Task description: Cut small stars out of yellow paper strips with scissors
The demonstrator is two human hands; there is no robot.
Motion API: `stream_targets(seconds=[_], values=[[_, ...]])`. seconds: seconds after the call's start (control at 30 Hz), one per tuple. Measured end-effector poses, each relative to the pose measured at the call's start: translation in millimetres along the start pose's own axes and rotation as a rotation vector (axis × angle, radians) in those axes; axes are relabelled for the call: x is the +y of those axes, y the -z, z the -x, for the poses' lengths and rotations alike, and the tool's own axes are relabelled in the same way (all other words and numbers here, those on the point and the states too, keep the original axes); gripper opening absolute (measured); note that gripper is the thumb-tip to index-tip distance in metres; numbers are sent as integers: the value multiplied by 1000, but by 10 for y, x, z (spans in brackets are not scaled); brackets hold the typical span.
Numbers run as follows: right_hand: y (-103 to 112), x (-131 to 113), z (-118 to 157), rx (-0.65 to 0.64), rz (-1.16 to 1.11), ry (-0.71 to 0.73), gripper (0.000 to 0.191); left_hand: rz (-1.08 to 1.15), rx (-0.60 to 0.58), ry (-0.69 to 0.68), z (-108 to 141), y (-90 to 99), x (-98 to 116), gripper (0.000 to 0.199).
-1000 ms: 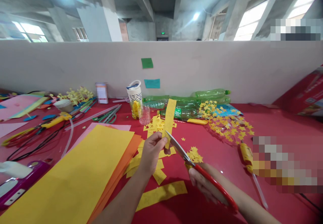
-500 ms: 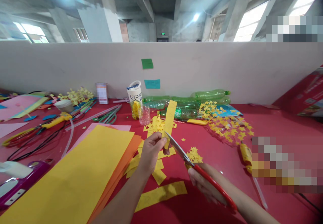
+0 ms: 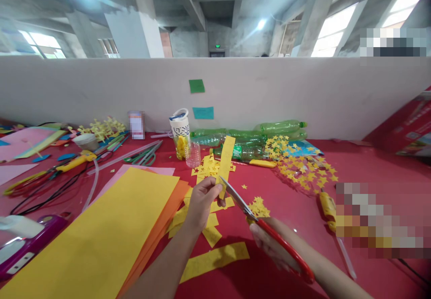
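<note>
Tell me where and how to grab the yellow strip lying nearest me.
Probably pinch the strip by its right end, from the right: it lies crosswise on the red table, that end exposed, while the left forearm crowds the other.

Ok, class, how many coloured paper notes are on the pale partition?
2: a green note near the middle of the partition, and a blue note just below it.
</note>
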State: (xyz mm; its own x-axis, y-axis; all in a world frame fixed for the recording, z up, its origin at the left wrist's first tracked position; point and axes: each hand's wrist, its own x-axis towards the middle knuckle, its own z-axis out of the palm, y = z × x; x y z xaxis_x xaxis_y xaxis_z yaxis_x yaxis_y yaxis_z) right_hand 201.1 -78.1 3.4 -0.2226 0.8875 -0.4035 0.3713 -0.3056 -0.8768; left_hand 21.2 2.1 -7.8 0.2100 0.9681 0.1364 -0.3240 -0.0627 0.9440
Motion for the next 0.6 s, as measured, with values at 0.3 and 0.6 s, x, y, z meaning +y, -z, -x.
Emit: stream_targets(seconds=[0.3, 0.6], values=[[40, -42, 12, 34, 102, 20, 49, -98, -20, -23, 24, -9, 85, 21], [25, 18, 5, -55, 39, 95, 52, -145, -32, 47, 55, -70, 60, 24]])
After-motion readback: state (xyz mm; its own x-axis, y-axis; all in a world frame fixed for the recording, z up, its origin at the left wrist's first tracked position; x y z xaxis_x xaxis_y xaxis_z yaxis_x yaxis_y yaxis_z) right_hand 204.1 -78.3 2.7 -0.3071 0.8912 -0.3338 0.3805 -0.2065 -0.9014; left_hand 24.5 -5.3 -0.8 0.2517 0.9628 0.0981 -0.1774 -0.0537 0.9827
